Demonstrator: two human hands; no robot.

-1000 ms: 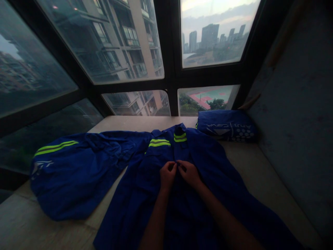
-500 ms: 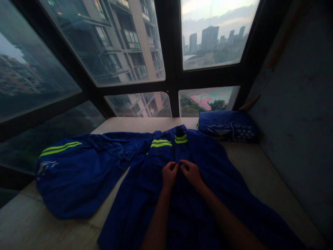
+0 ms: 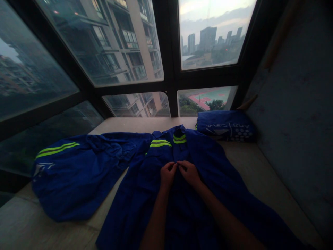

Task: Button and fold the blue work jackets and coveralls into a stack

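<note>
A dark blue work jacket (image 3: 145,194) with yellow-green reflective stripes lies spread before me, its collar toward the window. At the middle of its front, my left hand (image 3: 168,174) pinches the cloth between thumb and fingers. Close beside it, my right hand (image 3: 189,173) pinches the other side of the front opening, and the fingertips of both hands nearly meet. Whatever small fastening may be between the fingertips is hidden. Above the hands, striped bands cross the chest.
Left of the jacket lies another blue garment (image 3: 75,180) with a reflective stripe and white print. A folded blue garment (image 3: 226,126) with white lettering sits at the back right on the pale sill (image 3: 249,166). Framed windows (image 3: 171,74) rise behind, and a wall (image 3: 296,121) stands on the right.
Both hands keep pinching the same spot on the jacket front, with only slight finger movement. The whole view has shifted a little.
</note>
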